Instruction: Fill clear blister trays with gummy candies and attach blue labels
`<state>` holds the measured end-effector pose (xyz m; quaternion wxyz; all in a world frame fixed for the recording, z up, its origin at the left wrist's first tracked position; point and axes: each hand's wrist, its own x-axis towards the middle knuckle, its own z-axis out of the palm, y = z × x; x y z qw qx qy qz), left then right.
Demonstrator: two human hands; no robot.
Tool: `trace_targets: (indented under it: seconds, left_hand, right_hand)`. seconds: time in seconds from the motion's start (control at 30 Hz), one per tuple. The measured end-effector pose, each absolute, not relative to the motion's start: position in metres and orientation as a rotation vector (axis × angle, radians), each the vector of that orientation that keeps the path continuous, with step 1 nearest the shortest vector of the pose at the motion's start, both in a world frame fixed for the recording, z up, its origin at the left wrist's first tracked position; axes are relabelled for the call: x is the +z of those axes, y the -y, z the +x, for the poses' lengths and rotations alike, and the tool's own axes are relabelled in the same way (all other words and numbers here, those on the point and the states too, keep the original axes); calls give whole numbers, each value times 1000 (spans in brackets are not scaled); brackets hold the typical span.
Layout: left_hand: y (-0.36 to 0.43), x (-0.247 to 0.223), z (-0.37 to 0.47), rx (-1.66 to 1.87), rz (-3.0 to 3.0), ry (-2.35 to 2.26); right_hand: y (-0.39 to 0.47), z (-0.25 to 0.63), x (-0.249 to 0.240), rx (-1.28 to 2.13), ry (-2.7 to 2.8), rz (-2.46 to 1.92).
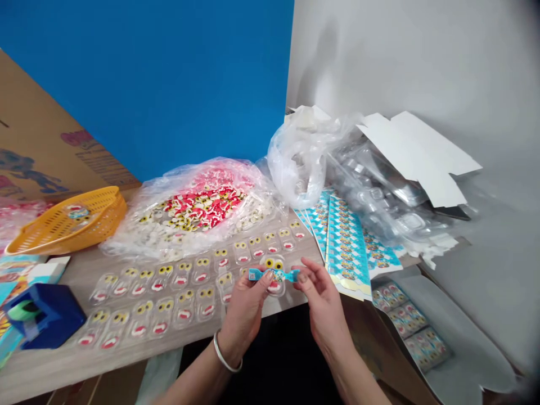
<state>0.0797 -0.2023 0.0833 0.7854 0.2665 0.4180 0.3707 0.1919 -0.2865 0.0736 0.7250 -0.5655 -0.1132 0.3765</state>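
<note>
"Across the near side and away to the wall, what is filling the space?"

"A wood-grain table (46, 368). Far on it, a clear plastic bag (211, 205) of red, white and yellow pieces is lying open; to its right, printed label sheets (343, 242) are fanning out. Nearer, rows of filled blisters (163, 315) are stretching leftward."

"And the hands?"

"The left hand (248, 306) and right hand (323, 301) are facing each other at the near edge. Between them a clear blister with yellow eyes (268, 263) is showing; whether it's being held too, I can't tell."

"What's crossing it?"

"A blue label strip (279, 275), its long axis running left to right. The left hand is pinching it, thumb nearer its middle. Right fingertips are curling narrowly at its right end; whether they're gripping, I can't tell."
</note>
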Motion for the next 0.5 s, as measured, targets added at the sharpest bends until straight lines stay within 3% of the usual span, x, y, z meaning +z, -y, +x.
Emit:
trace_targets:
  seconds: [0.27, 0.5]
  left_hand:
    - [208, 89, 78, 645, 496, -762]
    - [202, 81, 75, 549, 543, -710]
  right_hand:
    - [278, 187, 73, 1252, 184, -847]
    - [279, 182, 67, 1292, 224, -798]
